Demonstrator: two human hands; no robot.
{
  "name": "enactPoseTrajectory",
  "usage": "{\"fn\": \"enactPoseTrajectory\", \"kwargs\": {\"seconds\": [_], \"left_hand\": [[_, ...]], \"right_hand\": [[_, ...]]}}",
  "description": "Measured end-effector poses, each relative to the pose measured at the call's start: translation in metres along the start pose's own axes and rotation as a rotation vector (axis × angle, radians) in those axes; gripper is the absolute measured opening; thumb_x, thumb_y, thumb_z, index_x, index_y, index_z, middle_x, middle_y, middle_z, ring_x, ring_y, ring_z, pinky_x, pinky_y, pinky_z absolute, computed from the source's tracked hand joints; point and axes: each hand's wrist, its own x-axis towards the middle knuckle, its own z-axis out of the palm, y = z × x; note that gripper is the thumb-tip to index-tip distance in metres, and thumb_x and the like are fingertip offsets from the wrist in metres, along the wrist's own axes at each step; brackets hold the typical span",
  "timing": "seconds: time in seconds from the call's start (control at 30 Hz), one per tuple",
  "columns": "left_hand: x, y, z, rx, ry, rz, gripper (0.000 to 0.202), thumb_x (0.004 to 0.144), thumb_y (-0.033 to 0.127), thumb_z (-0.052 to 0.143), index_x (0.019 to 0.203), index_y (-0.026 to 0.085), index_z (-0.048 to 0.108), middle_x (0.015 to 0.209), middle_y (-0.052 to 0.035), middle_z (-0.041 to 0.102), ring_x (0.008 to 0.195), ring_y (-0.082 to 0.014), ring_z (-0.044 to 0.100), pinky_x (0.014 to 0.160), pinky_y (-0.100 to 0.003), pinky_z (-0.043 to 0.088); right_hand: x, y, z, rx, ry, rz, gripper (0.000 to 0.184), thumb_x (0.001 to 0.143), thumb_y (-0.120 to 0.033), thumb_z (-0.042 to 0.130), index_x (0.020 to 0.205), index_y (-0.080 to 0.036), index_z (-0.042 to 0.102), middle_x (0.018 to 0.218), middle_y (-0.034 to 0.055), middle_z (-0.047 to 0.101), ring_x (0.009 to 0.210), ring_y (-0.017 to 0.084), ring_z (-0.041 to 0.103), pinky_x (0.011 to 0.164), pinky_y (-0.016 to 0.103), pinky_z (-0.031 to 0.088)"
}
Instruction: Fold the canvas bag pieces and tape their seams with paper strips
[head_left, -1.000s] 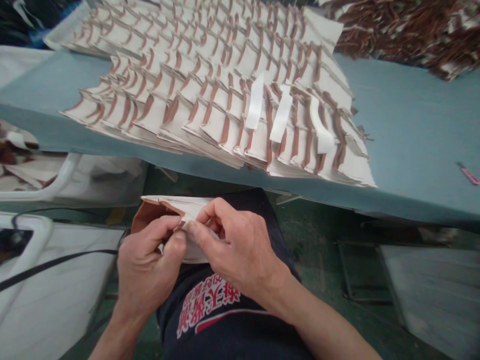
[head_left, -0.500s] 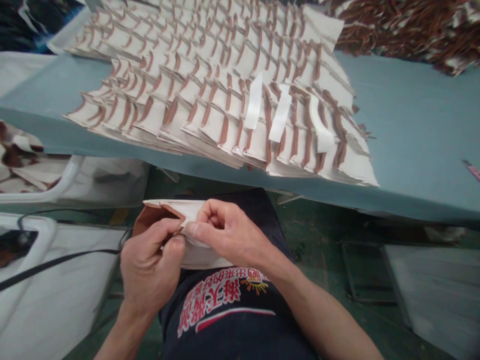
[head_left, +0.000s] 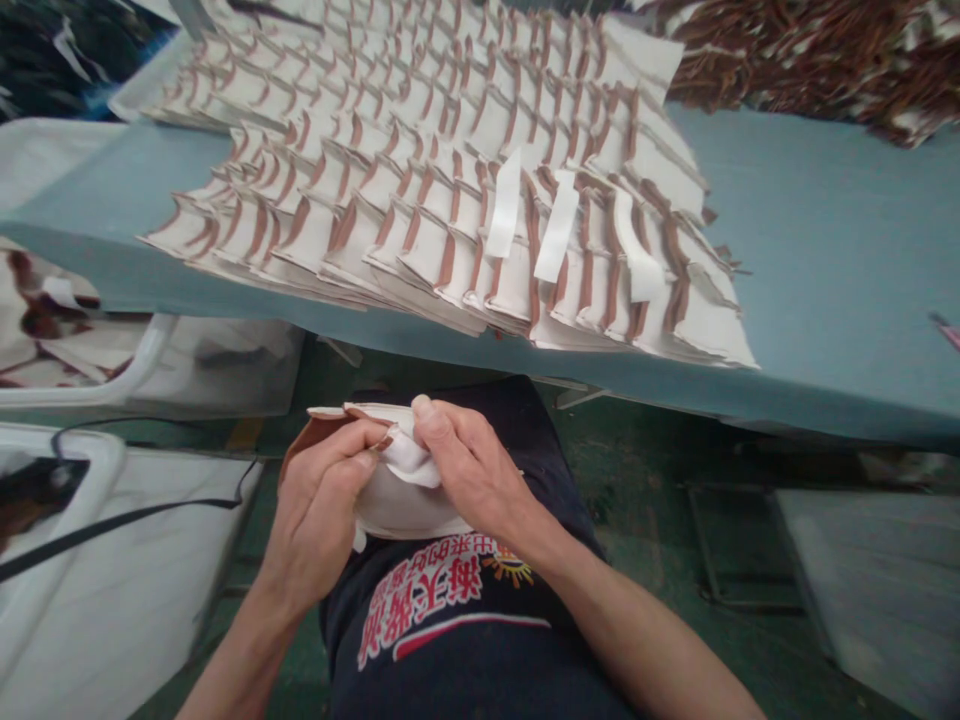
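Cream-and-brown folded flat piece (head_left: 416,508), at near side of light-blue table (head_left: 810,250), is finger-pinched by left hand (head_left: 319,505) and grasped by right hand (head_left: 484,470).

The fingers of my right grip (head_left: 480,470) curl out of sight behind its back, so I can't tell how they close; that hand also covers the right end of the cream piece (head_left: 409,510). My left grip (head_left: 319,510) hides the piece's lower left side. Both my forearms run off the bottom edge. The right edge cuts off a pinkish object (head_left: 951,335), too blurred to name. Brown scraps (head_left: 795,60) leave at the top right, their shapes smeared together.
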Motion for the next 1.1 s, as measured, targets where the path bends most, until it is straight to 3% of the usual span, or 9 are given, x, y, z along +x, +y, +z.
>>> {"fn": "enactPoseTrajectory", "kwargs": {"seconds": [0.1,0.2,0.27,0.4,0.53,0.77,0.97,1.03,1.1], "left_hand": [[0.001,-0.005,-0.003,0.034,-0.027,-0.022,0.039,0.101,0.031,0.048,0.078,0.022,0.077,0.083,-0.0026,0.078,0.077,-0.0207,0.070,0.065,-0.026,0.055],[0.001,-0.007,-0.001,0.036,-0.043,-0.072,0.038,0.102,0.043,0.058,0.074,0.022,0.073,0.070,0.0000,0.071,0.064,-0.0185,0.064,0.057,-0.026,0.051],[0.000,-0.009,0.000,0.045,-0.050,-0.094,0.036,0.099,0.045,0.064,0.072,0.022,0.071,0.063,0.0023,0.066,0.056,-0.0164,0.058,0.050,-0.025,0.046],[-0.002,-0.014,-0.002,0.079,0.023,-0.117,0.031,0.097,0.045,0.066,0.076,0.023,0.072,0.066,0.0027,0.067,0.054,-0.0151,0.055,0.048,-0.024,0.042],[0.001,-0.015,-0.006,0.130,0.101,-0.084,0.030,0.099,0.043,0.068,0.076,0.023,0.071,0.064,0.0044,0.066,0.051,-0.0138,0.052,0.047,-0.025,0.041],[0.011,-0.010,-0.007,0.122,0.113,-0.003,0.029,0.097,0.036,0.067,0.071,0.024,0.069,0.059,0.0055,0.060,0.047,-0.0128,0.047,0.043,-0.026,0.036],[0.011,-0.007,-0.005,0.087,0.152,-0.050,0.028,0.098,0.037,0.065,0.074,0.023,0.070,0.059,0.0053,0.060,0.048,-0.0128,0.049,0.043,-0.026,0.036],[0.012,-0.005,-0.003,0.075,0.154,-0.073,0.029,0.097,0.038,0.065,0.074,0.022,0.070,0.059,0.0043,0.062,0.048,-0.0130,0.049,0.044,-0.026,0.037],[0.013,-0.004,-0.002,0.071,0.151,-0.078,0.031,0.097,0.040,0.066,0.072,0.022,0.069,0.059,0.0033,0.062,0.049,-0.0131,0.049,0.044,-0.026,0.037]], "right_hand": [[-0.003,0.001,-0.001,-0.034,0.004,-0.006,0.064,0.111,-0.075,0.033,0.073,-0.026,0.045,0.069,-0.0023,0.048,0.068,0.016,0.046,0.067,0.034,0.032],[-0.003,0.005,0.000,-0.086,-0.012,-0.018,0.064,0.114,-0.073,0.031,0.075,-0.025,0.049,0.072,-0.0011,0.052,0.070,0.017,0.048,0.068,0.034,0.033],[-0.002,0.006,0.000,-0.089,-0.048,0.015,0.060,0.115,-0.069,0.039,0.077,-0.024,0.053,0.074,-0.0015,0.057,0.071,0.016,0.051,0.068,0.033,0.034],[-0.001,0.001,-0.006,-0.107,-0.141,0.131,0.035,0.102,-0.052,0.077,0.088,-0.022,0.066,0.079,-0.0042,0.069,0.073,0.014,0.057,0.068,0.028,0.036],[-0.003,-0.007,-0.015,-0.204,-0.209,0.182,0.019,0.099,-0.033,0.078,0.086,-0.021,0.072,0.079,-0.0030,0.077,0.072,0.013,0.059,0.069,0.027,0.036],[-0.006,0.011,-0.022,0.172,-0.352,0.161,0.031,0.107,-0.044,0.066,0.087,-0.019,0.069,0.085,0.0027,0.081,0.071,0.013,0.061,0.068,0.025,0.044],[-0.009,0.013,-0.034,0.286,-0.419,0.119,0.063,0.099,-0.079,0.071,0.084,-0.019,0.066,0.067,-0.0051,0.059,0.062,0.010,0.043,0.060,0.025,0.032],[-0.011,0.012,-0.032,0.362,-0.451,0.202,0.061,0.086,-0.075,0.088,0.093,-0.019,0.066,0.071,-0.0067,0.061,0.064,0.010,0.046,0.062,0.025,0.035],[-0.013,0.013,-0.028,0.414,-0.431,0.263,0.057,0.075,-0.059,0.100,0.099,-0.020,0.065,0.076,-0.0082,0.062,0.067,0.009,0.050,0.064,0.023,0.038]]}}
